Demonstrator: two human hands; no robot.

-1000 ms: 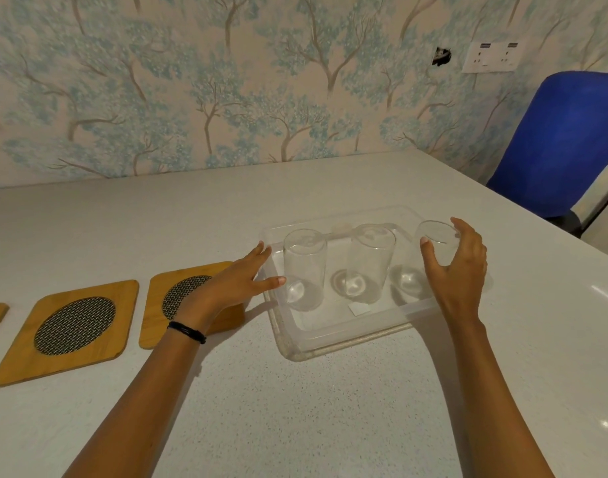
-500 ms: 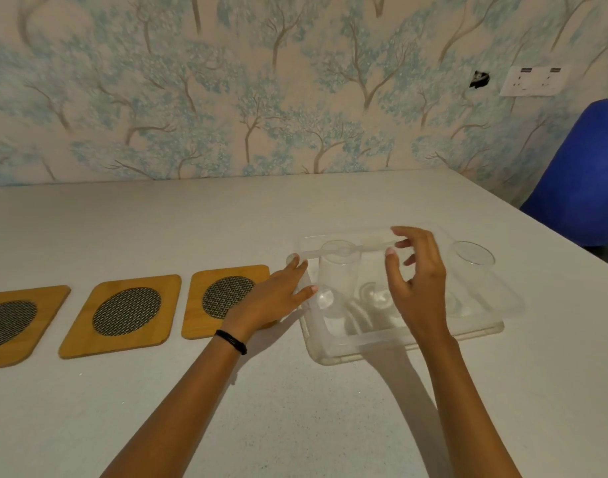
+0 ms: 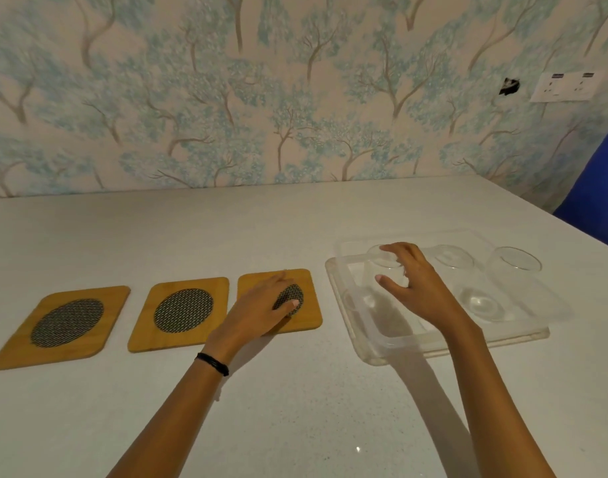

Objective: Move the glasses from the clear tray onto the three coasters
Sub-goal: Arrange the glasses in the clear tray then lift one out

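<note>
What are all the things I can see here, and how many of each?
Glasses: three, clear, all standing in the tray.
Clear tray: one, see-through plastic, on the table's right side.
Coasters: three, wooden with dark mesh circles, in a row left of the tray.
Table: one, white.
Wallpaper: blue trees, behind the table.
Wall socket: one, white, upper right.
Chair: one, blue, far right.
Wristband: one, black, on the left wrist.
Left hand: resting flat on the coaster nearest the tray.
Right hand: around the leftmost glass.

Dim warm light, soft shadows, blurred edges
</note>
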